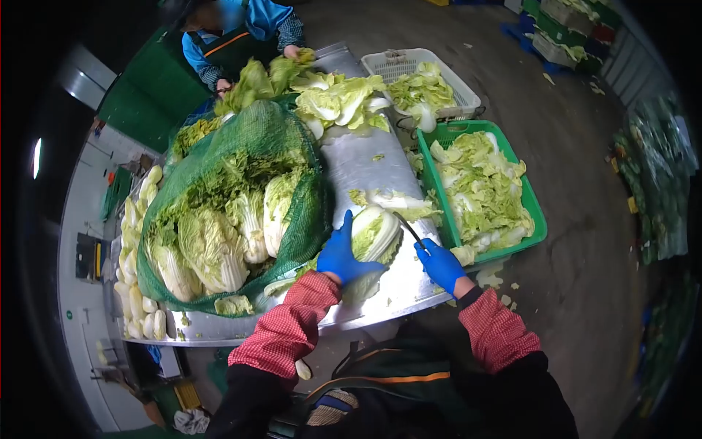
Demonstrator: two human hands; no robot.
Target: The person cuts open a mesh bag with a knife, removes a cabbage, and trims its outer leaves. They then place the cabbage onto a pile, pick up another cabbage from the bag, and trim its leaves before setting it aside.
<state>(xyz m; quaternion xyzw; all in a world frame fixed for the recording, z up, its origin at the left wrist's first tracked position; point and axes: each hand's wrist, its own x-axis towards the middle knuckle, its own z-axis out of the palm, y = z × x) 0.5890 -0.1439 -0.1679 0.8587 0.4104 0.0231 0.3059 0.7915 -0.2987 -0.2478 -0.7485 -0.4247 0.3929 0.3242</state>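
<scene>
A napa cabbage [374, 233] lies on the metal table in front of me. My left hand [346, 252], in a blue glove, presses against its left side, with the thumb stretched across its lower end. In my right hand [440, 265], also blue-gloved, is a knife [408, 227]. Its dark, slim blade points up and left, close to the cabbage's right side. Loose pale leaves [402, 205] lie just beyond the cabbage. To the left, a green mesh sack [316, 219] gapes open around several whole napa cabbages [212, 249].
A green crate [537, 219] full of leaves stands at the table's right, with a white crate [468, 95] behind. Across the metal table [351, 161], a person [256, 29] handles leafy cabbage. Trimmed cabbages [135, 256] line the left edge. Leaf scraps dot the floor.
</scene>
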